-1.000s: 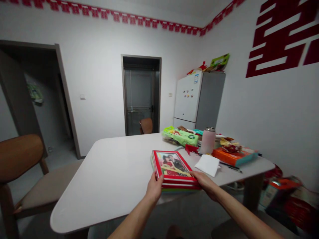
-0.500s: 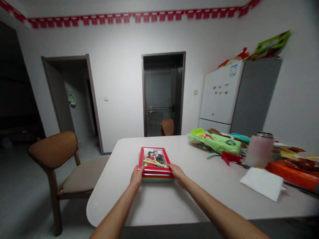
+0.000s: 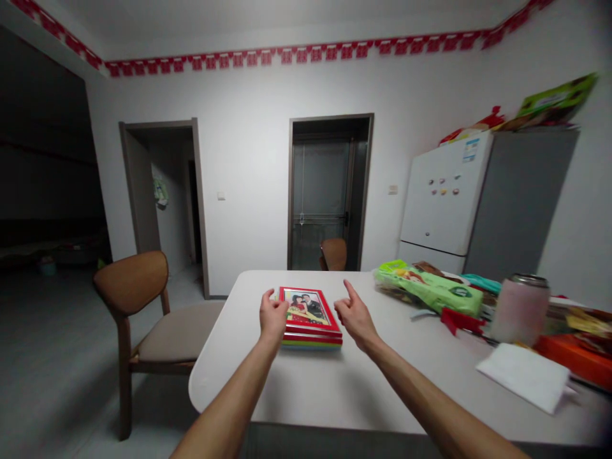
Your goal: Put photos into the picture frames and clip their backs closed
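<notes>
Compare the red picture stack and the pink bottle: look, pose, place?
Look: the red picture stack has a red-bordered photo on top; the pink bottle is plain pale pink with a grey lid.
Pose: the stack lies flat; the bottle stands upright.
Place: the stack is near both hands; the bottle is off to the right, among other items.
Shared: both rest on the white table.

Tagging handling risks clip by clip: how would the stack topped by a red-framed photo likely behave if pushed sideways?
The stack probably won't tip: it lies flat, broader than tall. Its straight edges suggest stiff pieces that would hardly bend. No strap shows around it, so the red-framed photo on top might slide off the layers beneath.
</notes>
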`<action>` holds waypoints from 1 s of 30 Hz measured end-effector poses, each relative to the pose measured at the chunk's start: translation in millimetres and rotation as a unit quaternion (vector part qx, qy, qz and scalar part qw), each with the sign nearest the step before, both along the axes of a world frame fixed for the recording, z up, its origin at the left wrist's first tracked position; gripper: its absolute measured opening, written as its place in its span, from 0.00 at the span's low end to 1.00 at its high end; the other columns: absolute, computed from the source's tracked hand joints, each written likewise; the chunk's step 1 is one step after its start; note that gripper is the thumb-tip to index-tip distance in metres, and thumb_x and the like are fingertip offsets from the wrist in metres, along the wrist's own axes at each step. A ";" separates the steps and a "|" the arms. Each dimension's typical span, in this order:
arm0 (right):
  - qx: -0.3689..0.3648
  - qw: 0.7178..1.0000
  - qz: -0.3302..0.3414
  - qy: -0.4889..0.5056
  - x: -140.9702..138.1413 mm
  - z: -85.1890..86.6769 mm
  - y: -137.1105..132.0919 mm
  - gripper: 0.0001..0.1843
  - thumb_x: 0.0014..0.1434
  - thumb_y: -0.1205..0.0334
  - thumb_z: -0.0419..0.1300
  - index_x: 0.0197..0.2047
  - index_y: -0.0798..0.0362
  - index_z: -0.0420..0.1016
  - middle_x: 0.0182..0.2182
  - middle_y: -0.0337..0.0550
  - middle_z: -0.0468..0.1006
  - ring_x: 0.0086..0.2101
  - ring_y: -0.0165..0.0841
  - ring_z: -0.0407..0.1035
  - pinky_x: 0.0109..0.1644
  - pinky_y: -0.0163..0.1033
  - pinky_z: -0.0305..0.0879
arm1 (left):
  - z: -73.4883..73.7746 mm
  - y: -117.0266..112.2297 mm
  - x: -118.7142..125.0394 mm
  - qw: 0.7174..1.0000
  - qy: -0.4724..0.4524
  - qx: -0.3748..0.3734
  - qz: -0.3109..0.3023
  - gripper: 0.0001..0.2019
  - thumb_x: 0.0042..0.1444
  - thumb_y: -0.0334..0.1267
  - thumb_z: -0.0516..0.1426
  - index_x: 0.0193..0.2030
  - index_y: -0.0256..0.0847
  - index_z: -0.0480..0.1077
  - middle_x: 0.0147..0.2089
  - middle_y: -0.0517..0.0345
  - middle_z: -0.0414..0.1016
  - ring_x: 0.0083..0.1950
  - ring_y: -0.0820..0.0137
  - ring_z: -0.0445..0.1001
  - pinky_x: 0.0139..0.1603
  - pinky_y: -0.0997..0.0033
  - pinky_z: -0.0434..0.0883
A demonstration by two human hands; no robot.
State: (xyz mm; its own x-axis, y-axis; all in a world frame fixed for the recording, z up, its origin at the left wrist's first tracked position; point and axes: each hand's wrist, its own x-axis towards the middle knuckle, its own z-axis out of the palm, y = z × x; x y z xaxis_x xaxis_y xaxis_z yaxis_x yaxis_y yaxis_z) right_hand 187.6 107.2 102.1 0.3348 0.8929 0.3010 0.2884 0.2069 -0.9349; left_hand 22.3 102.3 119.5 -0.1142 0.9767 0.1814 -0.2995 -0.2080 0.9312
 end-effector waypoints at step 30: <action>-0.010 0.984 0.179 -0.003 -46.9 46.4 -43.6 0.31 0.53 0.39 0.30 0.13 0.52 0.53 0.07 0.30 0.50 0.10 0.21 0.44 0.13 0.29 0.43 | 30.5 -33.8 15.1 0.937 -0.040 -0.103 -0.331 0.33 0.48 0.65 0.33 0.12 0.39 0.55 0.07 0.65 0.52 0.08 0.82 0.45 0.12 0.80 0.39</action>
State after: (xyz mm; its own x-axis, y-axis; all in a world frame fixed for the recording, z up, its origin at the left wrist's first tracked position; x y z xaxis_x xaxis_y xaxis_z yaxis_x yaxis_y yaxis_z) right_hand 140.7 63.6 148.6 -0.0043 0.9591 0.2831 0.2059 0.2779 -0.9383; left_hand 37.4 68.5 150.0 0.5236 0.8520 -0.0010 -0.3708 0.2289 0.9001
